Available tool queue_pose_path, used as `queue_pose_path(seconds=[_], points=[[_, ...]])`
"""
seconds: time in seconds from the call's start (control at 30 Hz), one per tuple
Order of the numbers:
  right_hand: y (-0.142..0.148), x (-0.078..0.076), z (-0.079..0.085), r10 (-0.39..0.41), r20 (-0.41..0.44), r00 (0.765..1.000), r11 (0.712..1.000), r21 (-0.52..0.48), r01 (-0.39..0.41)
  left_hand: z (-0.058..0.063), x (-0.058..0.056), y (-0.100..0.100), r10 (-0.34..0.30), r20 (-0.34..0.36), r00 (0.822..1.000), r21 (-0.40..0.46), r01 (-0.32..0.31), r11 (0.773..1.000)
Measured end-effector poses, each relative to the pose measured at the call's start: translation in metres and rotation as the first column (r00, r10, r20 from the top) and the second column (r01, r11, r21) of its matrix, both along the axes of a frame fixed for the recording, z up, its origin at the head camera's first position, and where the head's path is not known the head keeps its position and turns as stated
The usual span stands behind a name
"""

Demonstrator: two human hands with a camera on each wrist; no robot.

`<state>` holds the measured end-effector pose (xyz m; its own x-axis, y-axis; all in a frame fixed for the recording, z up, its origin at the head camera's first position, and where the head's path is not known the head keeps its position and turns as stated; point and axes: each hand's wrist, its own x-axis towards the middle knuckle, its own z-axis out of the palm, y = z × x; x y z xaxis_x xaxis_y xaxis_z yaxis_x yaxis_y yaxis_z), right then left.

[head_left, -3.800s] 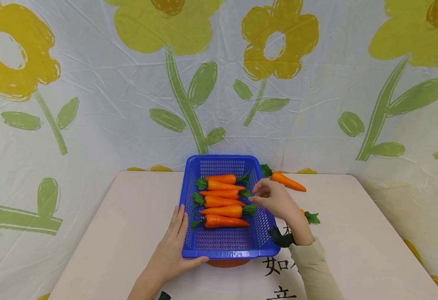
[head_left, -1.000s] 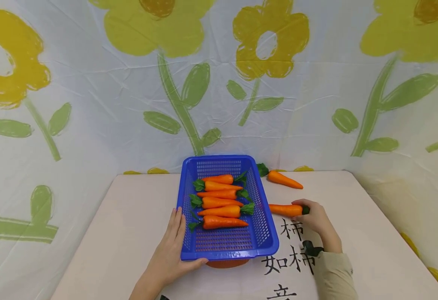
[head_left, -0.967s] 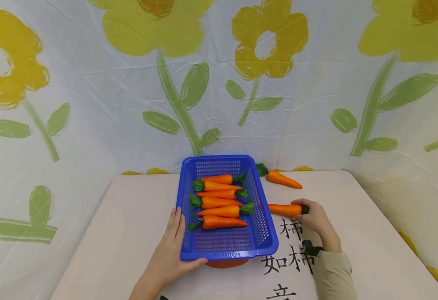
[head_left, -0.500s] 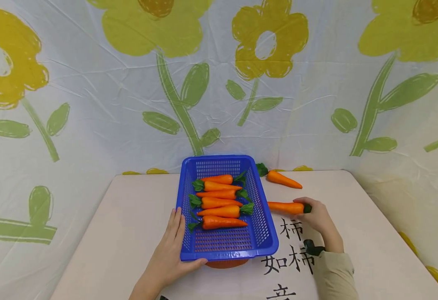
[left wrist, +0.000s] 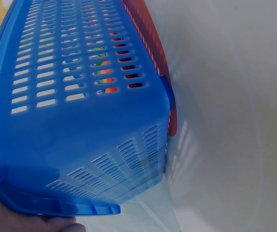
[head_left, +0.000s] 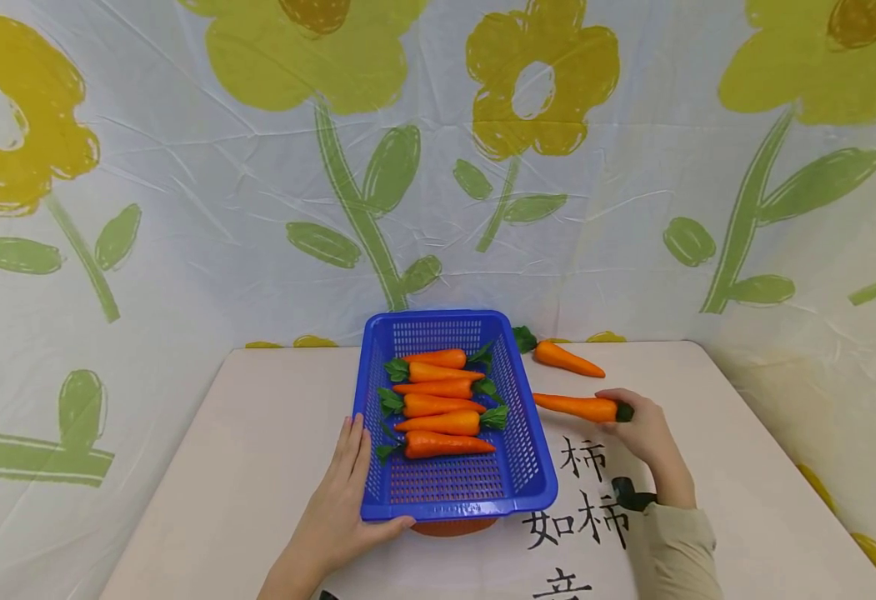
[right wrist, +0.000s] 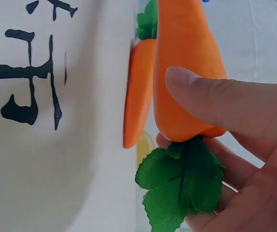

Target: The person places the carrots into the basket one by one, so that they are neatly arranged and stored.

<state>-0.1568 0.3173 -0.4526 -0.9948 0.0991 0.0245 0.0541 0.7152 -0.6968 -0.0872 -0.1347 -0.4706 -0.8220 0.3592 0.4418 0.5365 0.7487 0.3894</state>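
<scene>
A blue plastic basket (head_left: pixel 458 508) holds several orange carrots (head_left: pixel 448 445) with green leafy tops, laid in a row. My left hand (head_left: pixel 336 492) rests along the basket's front left corner, its straight fingers on the left side rim and the thumb along the front rim. To the right of the basket, my right hand (head_left: pixel 643 427) pinches a carrot (head_left: pixel 576 406) near its leafy end, and the tip points left at the basket wall. In the right wrist view the thumb lies across the thick end of this carrot (right wrist: pixel 189 43), with green leaves (right wrist: pixel 182 183) hanging over the fingers.
Another carrot (head_left: pixel 568 359) lies on the table at the back right, behind the held one. Beneath the blue basket shows a reddish-orange perforated container (head_left: pixel 454 527). Black brush characters (head_left: pixel 583 457) mark the pale tabletop (head_left: pixel 257 433). A flowered cloth (head_left: pixel 242 167) hangs behind.
My right hand has left the basket, taken hold of the carrot on the right, and shifted it slightly up and right in the head view. The left hand stays on the basket.
</scene>
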Motion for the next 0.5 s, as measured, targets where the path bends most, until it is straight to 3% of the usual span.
queue_pose_path(seconds=[0.5], points=[[-0.002,0.005,0.019,-0.067,-0.101,0.993,0.998,-0.018,0.065,0.002,0.000,0.000,-0.006,-0.004,1.000,0.003,0.006,1.000]])
